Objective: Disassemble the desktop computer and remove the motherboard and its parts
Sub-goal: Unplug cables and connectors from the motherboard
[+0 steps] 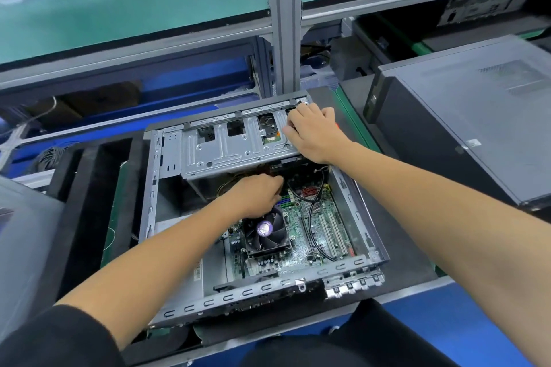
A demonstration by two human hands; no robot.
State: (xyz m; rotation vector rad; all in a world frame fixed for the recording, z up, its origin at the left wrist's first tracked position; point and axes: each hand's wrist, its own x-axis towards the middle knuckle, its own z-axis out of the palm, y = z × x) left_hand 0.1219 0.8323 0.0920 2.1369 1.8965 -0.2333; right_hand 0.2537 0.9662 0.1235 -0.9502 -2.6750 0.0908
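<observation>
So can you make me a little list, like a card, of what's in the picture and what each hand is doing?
Main thing: open grey metal computer case, lying flat
Inside: green motherboard with black round cooling fan
Left hand: reaching in just above the fan; its grip is hidden
Right hand: resting on the silver metal drive cage
Beside it: closed dark grey computer case on the right

Electronics workshop — green-matted workbench (pixel 134 6), stacked computer cases (pixel 465 128).
</observation>
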